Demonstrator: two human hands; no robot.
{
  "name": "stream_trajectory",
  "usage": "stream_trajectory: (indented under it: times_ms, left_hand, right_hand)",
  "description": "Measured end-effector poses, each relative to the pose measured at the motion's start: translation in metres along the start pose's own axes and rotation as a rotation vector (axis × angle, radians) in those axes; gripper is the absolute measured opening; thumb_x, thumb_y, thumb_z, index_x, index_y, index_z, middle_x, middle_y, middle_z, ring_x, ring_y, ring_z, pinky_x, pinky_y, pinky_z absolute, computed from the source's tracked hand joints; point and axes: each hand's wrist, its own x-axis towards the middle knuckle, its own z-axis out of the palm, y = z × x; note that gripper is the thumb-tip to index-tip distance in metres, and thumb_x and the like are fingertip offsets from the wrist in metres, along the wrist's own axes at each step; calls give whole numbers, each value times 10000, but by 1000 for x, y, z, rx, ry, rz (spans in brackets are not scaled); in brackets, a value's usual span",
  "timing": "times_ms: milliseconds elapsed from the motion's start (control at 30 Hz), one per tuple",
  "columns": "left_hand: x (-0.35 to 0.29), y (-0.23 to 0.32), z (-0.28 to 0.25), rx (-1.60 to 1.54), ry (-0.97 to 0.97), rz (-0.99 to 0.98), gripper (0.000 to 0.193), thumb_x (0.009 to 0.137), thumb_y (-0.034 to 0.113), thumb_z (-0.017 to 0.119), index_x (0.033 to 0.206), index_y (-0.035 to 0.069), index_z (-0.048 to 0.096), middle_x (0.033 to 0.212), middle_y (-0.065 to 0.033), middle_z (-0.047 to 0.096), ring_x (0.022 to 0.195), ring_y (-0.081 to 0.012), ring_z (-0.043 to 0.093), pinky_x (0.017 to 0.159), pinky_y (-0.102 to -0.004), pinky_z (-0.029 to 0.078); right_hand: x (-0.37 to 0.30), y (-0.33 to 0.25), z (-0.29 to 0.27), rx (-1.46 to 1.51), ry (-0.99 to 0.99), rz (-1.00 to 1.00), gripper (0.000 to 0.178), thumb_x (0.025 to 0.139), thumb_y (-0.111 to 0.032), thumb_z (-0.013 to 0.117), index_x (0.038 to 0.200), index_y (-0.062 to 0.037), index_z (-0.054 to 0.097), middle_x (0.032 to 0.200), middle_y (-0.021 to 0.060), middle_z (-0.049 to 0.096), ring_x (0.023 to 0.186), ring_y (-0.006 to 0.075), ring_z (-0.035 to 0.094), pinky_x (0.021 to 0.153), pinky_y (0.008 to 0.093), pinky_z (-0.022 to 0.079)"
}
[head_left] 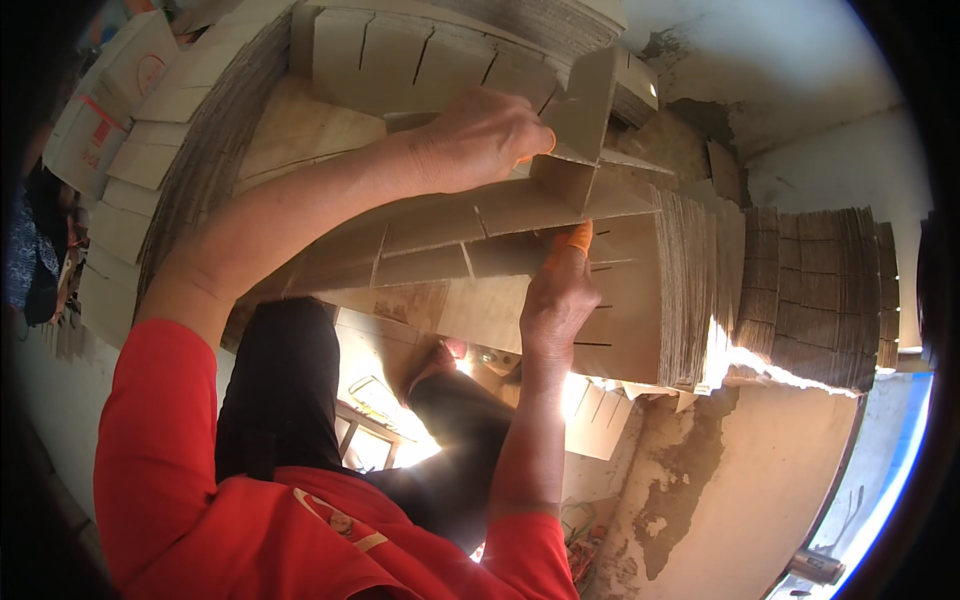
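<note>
Slotted cardboard divider strips [425,228] lie in long rows in front of me, running from lower left to upper right. A shorter cardboard cross strip [590,95] stands upright across their right ends and meets them at the slots. My left hand [485,135] is closed at the far side of this crossing, gripping a divider; its fingertips are partly hidden. On the near side, my right hand [560,295] pinches a strip's edge close to the same joint. Orange finger covers [580,237] show on both hands.
Stacked slotted cardboard sheets [690,280] stand close to my right hand, with darker stacks [820,290] beyond. A tall cardboard pile [205,130] and a printed carton [115,110] are at the left. Another slotted sheet [390,65] stands behind my left hand. A stained wall [740,480] is at the right.
</note>
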Motion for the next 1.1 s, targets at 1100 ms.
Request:
stream_trajectory:
  times_ms: [1100]
  left_hand:
    - [37,-121,62,385,-105,-156,173,723,24,621,890,42,581,846,-133,626,915,-286,607,798,-407,476]
  right_hand:
    - [6,-10,-18,7,26,50,401,822,85,610,1212,43,527,940,199,664,672,268,665,516,306,501]
